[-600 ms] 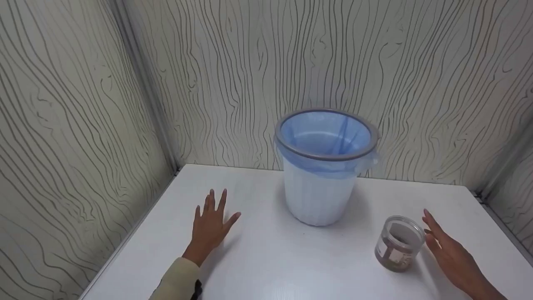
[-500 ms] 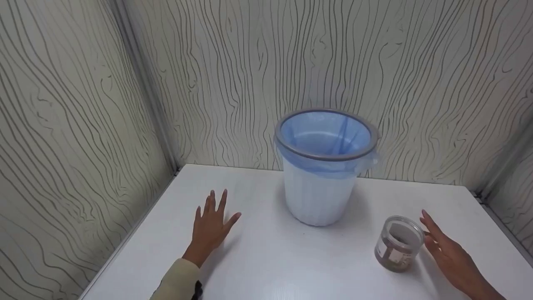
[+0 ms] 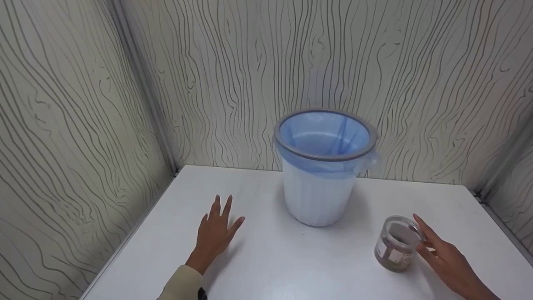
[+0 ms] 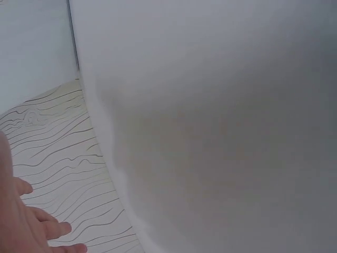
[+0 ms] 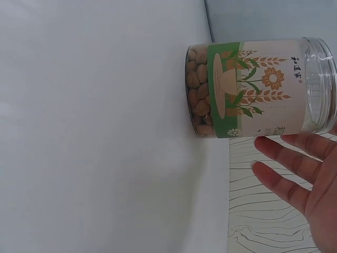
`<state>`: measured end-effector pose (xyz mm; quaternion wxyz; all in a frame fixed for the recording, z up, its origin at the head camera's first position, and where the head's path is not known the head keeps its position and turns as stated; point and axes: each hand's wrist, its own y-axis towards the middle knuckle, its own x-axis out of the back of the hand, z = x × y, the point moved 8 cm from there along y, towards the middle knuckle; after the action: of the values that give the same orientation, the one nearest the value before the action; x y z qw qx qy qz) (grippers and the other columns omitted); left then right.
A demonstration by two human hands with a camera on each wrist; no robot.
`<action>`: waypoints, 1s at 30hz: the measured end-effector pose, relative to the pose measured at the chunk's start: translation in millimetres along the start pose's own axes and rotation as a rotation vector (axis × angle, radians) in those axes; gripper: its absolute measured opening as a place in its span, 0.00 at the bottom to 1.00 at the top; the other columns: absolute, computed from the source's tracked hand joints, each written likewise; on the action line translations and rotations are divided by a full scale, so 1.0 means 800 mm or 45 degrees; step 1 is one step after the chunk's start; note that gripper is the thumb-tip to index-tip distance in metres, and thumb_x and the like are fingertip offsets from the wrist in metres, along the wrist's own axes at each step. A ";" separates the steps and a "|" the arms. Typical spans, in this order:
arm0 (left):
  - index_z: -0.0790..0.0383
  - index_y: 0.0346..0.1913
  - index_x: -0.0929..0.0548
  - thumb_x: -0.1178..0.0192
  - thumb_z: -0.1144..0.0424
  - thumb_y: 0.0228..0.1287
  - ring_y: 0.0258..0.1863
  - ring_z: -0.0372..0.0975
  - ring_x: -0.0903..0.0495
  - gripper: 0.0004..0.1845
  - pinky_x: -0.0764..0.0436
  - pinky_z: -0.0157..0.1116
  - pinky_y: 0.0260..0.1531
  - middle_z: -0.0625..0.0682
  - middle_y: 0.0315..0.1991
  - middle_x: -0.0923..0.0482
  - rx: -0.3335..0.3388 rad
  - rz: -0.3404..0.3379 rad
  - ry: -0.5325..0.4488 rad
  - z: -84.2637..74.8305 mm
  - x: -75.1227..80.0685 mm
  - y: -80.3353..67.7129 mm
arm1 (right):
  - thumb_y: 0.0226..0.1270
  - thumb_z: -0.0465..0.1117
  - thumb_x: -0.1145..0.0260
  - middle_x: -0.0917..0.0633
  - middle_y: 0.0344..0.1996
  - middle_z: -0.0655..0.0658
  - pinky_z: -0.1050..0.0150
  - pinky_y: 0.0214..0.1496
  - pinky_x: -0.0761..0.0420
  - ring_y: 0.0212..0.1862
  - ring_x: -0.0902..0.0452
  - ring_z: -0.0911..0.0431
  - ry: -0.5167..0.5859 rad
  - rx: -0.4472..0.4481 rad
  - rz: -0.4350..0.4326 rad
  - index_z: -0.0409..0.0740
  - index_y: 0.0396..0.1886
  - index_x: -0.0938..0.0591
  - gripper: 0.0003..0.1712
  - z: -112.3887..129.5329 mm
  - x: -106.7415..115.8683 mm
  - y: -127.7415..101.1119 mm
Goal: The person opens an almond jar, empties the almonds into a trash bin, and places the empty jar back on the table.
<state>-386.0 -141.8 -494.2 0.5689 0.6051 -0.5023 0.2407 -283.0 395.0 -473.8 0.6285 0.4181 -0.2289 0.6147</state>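
A clear, lidless plastic jar (image 3: 394, 244) with a green and cream label stands on the white table (image 3: 266, 258) at the right; the right wrist view shows nuts in the bottom of the jar (image 5: 253, 89). My right hand (image 3: 442, 256) is right beside it on its right, fingers straight, fingertips at the jar's rim. The right wrist view has this hand (image 5: 303, 176) spread just off the jar's wall, not wrapped round it. My left hand (image 3: 215, 234) lies flat on the table at the left, fingers spread and holding nothing; the left wrist view catches only the edge of this hand (image 4: 23, 224).
A white waste bin (image 3: 320, 196) with a grey rim and a blue liner stands at the back middle of the table, between the hands. Wood-grain panel walls (image 3: 83, 104) close in the table on the left, back and right.
My right hand has moved left, up to the jar. My left hand has slid slightly to the right on the table. The jar and bin have not moved.
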 end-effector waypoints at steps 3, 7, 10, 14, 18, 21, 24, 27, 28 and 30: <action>0.57 0.79 0.40 0.51 0.33 0.73 0.71 0.59 0.33 0.43 0.29 0.60 0.63 0.69 0.75 0.41 -0.001 0.002 0.005 -0.002 0.000 -0.001 | 0.79 0.45 0.40 0.26 0.64 0.22 0.60 0.41 0.16 0.52 0.17 0.35 -0.029 0.018 -0.030 0.48 0.83 0.51 0.43 0.002 0.000 0.000; 0.58 0.79 0.39 0.54 0.32 0.74 0.70 0.59 0.33 0.42 0.29 0.59 0.62 0.69 0.76 0.42 0.008 0.030 -0.018 -0.004 -0.003 -0.003 | 0.72 0.49 0.32 0.26 0.63 0.21 0.64 0.38 0.17 0.51 0.17 0.35 -0.047 0.010 -0.066 0.48 0.83 0.50 0.50 0.004 -0.001 0.000; 0.58 0.79 0.38 0.55 0.33 0.75 0.68 0.60 0.30 0.41 0.27 0.58 0.60 0.69 0.75 0.40 0.007 0.031 -0.066 -0.007 -0.003 -0.005 | 0.65 0.52 0.26 0.25 0.61 0.21 0.63 0.36 0.16 0.49 0.16 0.35 -0.069 0.012 -0.101 0.46 0.83 0.48 0.55 0.006 -0.002 0.000; 0.58 0.78 0.36 0.55 0.35 0.76 0.65 0.61 0.27 0.39 0.26 0.59 0.59 0.69 0.74 0.38 0.004 0.038 -0.140 -0.012 -0.002 -0.009 | 0.61 0.52 0.23 0.23 0.60 0.22 0.64 0.34 0.16 0.46 0.15 0.36 -0.099 0.042 -0.143 0.44 0.82 0.46 0.57 0.011 -0.003 0.001; 0.57 0.78 0.36 0.56 0.35 0.76 0.66 0.61 0.28 0.39 0.29 0.60 0.61 0.68 0.74 0.39 0.020 0.077 -0.213 -0.018 -0.002 -0.011 | 0.61 0.52 0.23 0.22 0.60 0.23 0.65 0.33 0.16 0.45 0.15 0.38 -0.110 0.054 -0.156 0.47 0.82 0.46 0.57 0.014 -0.006 0.002; 0.57 0.78 0.36 0.57 0.34 0.76 0.64 0.61 0.26 0.39 0.27 0.59 0.59 0.68 0.75 0.38 0.028 0.094 -0.240 -0.023 -0.001 -0.012 | 0.61 0.52 0.23 0.21 0.59 0.25 0.65 0.33 0.16 0.44 0.14 0.39 -0.105 0.057 -0.156 0.47 0.82 0.44 0.56 0.015 -0.008 0.003; 0.56 0.78 0.35 0.57 0.34 0.76 0.62 0.60 0.24 0.39 0.25 0.58 0.57 0.67 0.74 0.38 0.031 0.101 -0.254 -0.027 0.000 -0.013 | 0.61 0.53 0.23 0.20 0.59 0.26 0.64 0.34 0.16 0.44 0.14 0.40 -0.110 0.048 -0.141 0.45 0.81 0.42 0.55 0.016 -0.010 0.004; 0.56 0.77 0.34 0.58 0.34 0.76 0.61 0.60 0.24 0.38 0.24 0.58 0.56 0.67 0.74 0.37 0.017 0.102 -0.265 -0.032 0.001 -0.014 | 0.61 0.55 0.24 0.21 0.60 0.26 0.64 0.34 0.16 0.45 0.15 0.40 -0.111 0.040 -0.125 0.44 0.80 0.41 0.55 0.017 -0.013 0.004; 0.56 0.77 0.34 0.58 0.34 0.76 0.62 0.60 0.24 0.38 0.24 0.58 0.56 0.68 0.74 0.37 0.011 0.106 -0.268 -0.034 0.001 -0.014 | 0.61 0.55 0.24 0.21 0.60 0.26 0.63 0.34 0.16 0.45 0.14 0.40 -0.110 0.042 -0.122 0.43 0.81 0.41 0.55 0.017 -0.013 0.004; 0.56 0.77 0.33 0.58 0.34 0.76 0.61 0.61 0.23 0.38 0.23 0.58 0.55 0.68 0.73 0.36 -0.003 0.107 -0.275 -0.038 0.002 -0.014 | 0.60 0.54 0.23 0.20 0.60 0.27 0.63 0.34 0.16 0.45 0.14 0.41 -0.101 0.047 -0.132 0.45 0.81 0.41 0.55 0.017 -0.014 0.005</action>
<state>-366.8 -115.9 -490.7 0.5015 0.6052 -0.5859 0.1973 -285.0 376.8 -474.4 0.6420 0.4651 -0.2201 0.5684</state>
